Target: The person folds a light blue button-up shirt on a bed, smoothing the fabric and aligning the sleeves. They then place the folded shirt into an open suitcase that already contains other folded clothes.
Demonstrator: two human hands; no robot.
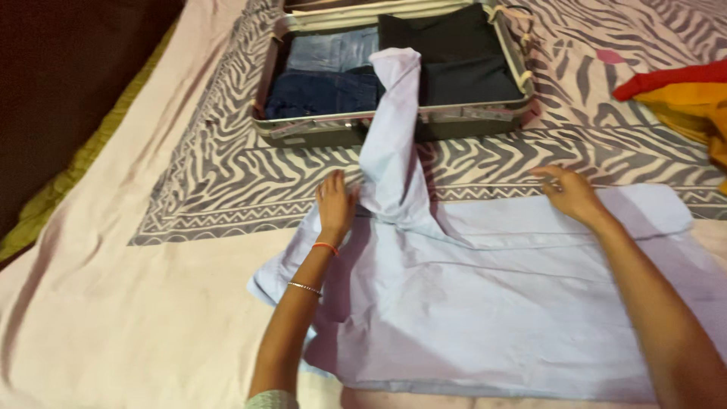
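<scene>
A pale lavender shirt (485,303) lies spread flat on the bed. One of its sleeves (394,129) stretches away and drapes over the front rim of an open suitcase (318,129). My left hand (335,206) rests flat on the shirt at the base of that sleeve, fingers together, with an orange band and a thin bracelet on the wrist. My right hand (569,193) presses on the shirt's far edge, fingers bent down onto the cloth. Neither hand lifts anything.
The suitcase holds folded blue denim (322,91) and black clothes (462,57). A red and orange cloth (681,95) lies at the right. The bedsheet (227,174) is pink with a grey zebra pattern. A dark floor strip runs along the left.
</scene>
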